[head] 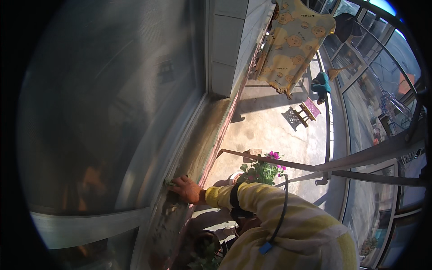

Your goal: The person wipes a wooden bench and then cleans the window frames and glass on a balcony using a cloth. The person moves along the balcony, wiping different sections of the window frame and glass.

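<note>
My right hand (189, 190), in a yellow-and-white striped sleeve, presses down on the window sill (199, 131). Its fingers are closed over a small pale greenish pad or cloth (169, 182), mostly hidden, at the edge of the window frame. The sill looks wet or stained brown above the hand and is dark with blotches below it. Left of it stands a large window pane (111, 111) with reflections. My left hand is out of view.
A metal rail (270, 159) crosses beside my arm, near a potted plant with pink flowers (263, 172). Farther off are a patterned cloth (293, 44), a small folding stool (307, 113) and a broom (337, 72). Another plant (206, 258) stands below my sleeve.
</note>
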{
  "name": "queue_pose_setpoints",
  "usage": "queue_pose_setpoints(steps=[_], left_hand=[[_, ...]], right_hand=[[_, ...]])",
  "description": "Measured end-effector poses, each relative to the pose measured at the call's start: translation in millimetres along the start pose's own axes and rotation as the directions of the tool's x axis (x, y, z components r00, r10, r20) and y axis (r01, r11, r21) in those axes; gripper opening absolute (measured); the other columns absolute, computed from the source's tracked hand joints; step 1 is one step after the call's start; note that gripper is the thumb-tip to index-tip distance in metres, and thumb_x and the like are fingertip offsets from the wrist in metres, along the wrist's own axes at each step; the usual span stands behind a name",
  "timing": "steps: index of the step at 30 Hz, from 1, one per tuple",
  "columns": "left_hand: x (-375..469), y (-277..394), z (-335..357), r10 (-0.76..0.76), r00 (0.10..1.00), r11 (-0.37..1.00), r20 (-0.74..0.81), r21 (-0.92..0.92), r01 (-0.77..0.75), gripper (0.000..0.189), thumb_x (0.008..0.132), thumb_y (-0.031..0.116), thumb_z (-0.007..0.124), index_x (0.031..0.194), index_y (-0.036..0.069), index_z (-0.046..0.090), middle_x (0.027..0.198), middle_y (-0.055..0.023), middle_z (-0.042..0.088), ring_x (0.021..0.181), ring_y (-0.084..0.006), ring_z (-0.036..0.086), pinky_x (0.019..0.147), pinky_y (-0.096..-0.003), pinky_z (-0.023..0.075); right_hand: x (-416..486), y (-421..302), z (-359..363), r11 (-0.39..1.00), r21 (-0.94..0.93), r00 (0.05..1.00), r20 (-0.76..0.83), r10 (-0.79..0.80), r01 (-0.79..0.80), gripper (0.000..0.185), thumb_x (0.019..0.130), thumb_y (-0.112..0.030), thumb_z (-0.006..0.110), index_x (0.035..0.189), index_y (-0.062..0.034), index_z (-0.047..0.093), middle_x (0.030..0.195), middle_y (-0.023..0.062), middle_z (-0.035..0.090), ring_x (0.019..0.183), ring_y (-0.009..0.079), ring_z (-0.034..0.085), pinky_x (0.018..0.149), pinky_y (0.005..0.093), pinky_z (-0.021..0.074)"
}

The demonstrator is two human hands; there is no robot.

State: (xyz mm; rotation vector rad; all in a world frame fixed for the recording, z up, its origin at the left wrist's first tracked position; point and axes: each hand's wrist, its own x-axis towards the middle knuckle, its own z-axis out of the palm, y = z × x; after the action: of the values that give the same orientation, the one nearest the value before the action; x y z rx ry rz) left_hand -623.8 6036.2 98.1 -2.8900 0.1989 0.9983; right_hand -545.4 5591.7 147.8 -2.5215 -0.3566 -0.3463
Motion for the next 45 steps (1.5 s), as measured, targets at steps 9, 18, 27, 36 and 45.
queue_pose_setpoints(steps=[9, 18, 27, 36, 45], left_hand=[[21, -33, 39, 0.048, 0.982, 0.996, -0.181, 0.084, -0.033, 0.068, 0.063, 0.059, 0.068, 0.095, 0.000, 0.059, 0.096, -0.0194, 0.063, 0.090, -0.0306, 0.061, 0.080, -0.0467, 0.0467], [48, -49, 46, 0.063, 0.997, 0.987, 0.053, 0.144, -0.070, 0.089, 0.047, 0.059, 0.076, 0.103, -0.007, 0.054, 0.100, -0.0248, 0.060, 0.097, -0.0406, 0.057, 0.083, -0.0466, 0.0454], [-1, -13, 0, 0.250, 0.967, 0.962, -0.056, -0.096, -0.255, 0.062, 0.049, 0.043, 0.081, 0.088, 0.000, 0.060, 0.080, -0.0200, 0.063, 0.081, -0.0376, 0.060, 0.071, -0.0480, 0.0465], [-31, 31, -36, -0.100, 0.986, 0.947, -0.135, -0.317, 0.053, 0.062, 0.047, 0.036, 0.082, 0.091, -0.001, 0.058, 0.084, -0.0204, 0.063, 0.082, -0.0393, 0.060, 0.072, -0.0469, 0.0485], [-37, 36, -41, -0.282, 0.959, 0.882, -0.030, -0.400, 0.247, 0.063, 0.042, 0.033, 0.086, 0.085, 0.001, 0.055, 0.076, -0.0161, 0.062, 0.077, -0.0366, 0.061, 0.068, -0.0457, 0.0478]], right_hand=[[-31, -106, 20, 0.841, 0.486, 0.763, 0.442, -0.473, 0.239, 0.059, 0.066, -0.009, 0.064, 0.124, -0.0107, 0.051, 0.121, 0.0191, 0.048, 0.110, 0.0299, 0.048, 0.084, 0.0402, 0.0444], [9, -14, -28, 0.974, 0.123, 0.981, 0.081, 0.179, -0.188, 0.057, 0.066, -0.021, 0.067, 0.121, -0.0152, 0.052, 0.120, 0.0144, 0.050, 0.113, 0.0350, 0.045, 0.091, 0.0460, 0.0391], [-11, 4, -8, 0.979, -0.079, 0.971, -0.135, -0.196, 0.186, 0.047, 0.064, -0.025, 0.069, 0.110, -0.0212, 0.061, 0.105, 0.0080, 0.052, 0.102, 0.0270, 0.048, 0.090, 0.0437, 0.0357], [14, 73, -42, 0.976, -0.184, 0.982, -0.129, -0.140, 0.115, 0.038, 0.069, -0.012, 0.063, 0.106, -0.0197, 0.061, 0.102, 0.0077, 0.054, 0.096, 0.0271, 0.053, 0.081, 0.0394, 0.0446], [46, 242, -135, 0.814, -0.330, 0.860, -0.365, 0.357, -0.479, 0.033, 0.076, -0.013, 0.055, 0.109, -0.0160, 0.059, 0.104, 0.0124, 0.056, 0.096, 0.0354, 0.051, 0.081, 0.0437, 0.0449]])
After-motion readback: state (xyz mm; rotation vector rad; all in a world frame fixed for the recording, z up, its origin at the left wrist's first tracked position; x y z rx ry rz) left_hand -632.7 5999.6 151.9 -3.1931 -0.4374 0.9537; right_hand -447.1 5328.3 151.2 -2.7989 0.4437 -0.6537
